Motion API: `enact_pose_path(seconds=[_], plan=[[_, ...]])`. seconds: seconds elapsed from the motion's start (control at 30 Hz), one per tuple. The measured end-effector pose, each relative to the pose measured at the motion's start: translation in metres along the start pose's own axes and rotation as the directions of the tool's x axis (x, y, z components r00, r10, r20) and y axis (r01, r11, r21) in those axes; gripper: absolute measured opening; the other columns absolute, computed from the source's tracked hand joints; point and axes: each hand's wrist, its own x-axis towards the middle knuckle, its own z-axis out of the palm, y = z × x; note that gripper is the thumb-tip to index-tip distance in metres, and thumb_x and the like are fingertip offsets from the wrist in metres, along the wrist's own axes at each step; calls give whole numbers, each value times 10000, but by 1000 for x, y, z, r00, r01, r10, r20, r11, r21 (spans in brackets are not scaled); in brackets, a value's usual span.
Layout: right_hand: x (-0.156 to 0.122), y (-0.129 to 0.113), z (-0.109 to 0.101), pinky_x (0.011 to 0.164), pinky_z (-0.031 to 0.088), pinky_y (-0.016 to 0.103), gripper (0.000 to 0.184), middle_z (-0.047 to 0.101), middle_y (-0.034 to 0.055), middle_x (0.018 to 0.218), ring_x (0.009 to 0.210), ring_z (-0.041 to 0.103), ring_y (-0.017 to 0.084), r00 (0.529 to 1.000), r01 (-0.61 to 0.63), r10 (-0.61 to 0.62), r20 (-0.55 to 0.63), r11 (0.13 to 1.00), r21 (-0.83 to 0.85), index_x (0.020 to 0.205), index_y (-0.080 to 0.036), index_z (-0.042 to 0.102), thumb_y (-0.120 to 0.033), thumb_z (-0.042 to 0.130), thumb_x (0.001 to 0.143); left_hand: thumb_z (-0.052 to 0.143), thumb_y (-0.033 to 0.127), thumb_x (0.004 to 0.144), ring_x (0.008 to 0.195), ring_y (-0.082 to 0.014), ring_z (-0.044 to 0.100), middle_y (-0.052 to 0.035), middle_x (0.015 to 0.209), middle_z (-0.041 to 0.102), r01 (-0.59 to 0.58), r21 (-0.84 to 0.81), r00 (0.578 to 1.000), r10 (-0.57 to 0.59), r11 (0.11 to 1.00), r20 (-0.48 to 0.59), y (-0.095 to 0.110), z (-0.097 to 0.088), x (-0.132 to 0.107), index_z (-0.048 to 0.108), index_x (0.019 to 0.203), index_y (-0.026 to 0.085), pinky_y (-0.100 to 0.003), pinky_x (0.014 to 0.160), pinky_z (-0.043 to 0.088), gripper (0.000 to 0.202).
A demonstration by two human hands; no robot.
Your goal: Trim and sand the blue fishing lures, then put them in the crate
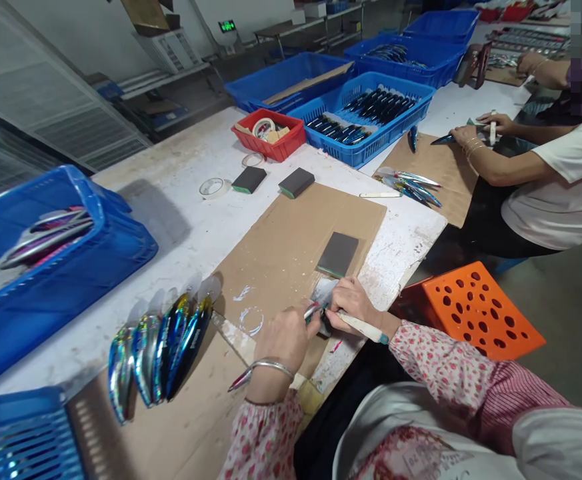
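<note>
My left hand (283,337) is closed around a fishing lure (311,311), of which a shiny red and silver part shows at the fingertips. My right hand (353,301) grips a slim white-handled tool (363,327) with a blue end; its working tip is hidden. Both hands meet above the near edge of a cardboard sheet (291,247). A pointed silvery-pink piece (241,380) sticks out beside my left wrist; whether it belongs to the held lure I cannot tell. Just beyond my hands lies a dark sanding block (338,254).
Several blue-and-silver lures (161,353) lie at left, near a blue bin (71,267) of pink lures. Further back are two sanding blocks, a tape roll (214,188), a red basket (291,147) and a blue crate (365,157). A co-worker (561,173) sits at right, past an orange stool (485,313).
</note>
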Motion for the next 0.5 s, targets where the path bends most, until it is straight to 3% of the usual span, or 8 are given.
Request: enact_pose_path(seconds=[0.23,0.5], plan=[[0,0,0,705,305,342,215,481,-13,581,665,454,173,999,-15,17,-30,999,42,651,-215,373,-252,478,834,388,404,912,797,-233,675,-102,879,708,-5,0,1000,5,1000,-4,3,-2,-2,607,1053,227,-282,631,409,315],[1,-3,1,702,314,340,223,506,-13,601,655,460,165,997,-23,25,-70,999,33,669,-212,403,-270,495,864,396,407,904,822,-264,679,-112,920,716,15,-18,1000,-14,1000,16,3,-5,-2,600,1092,257,-310,646,426,315]])
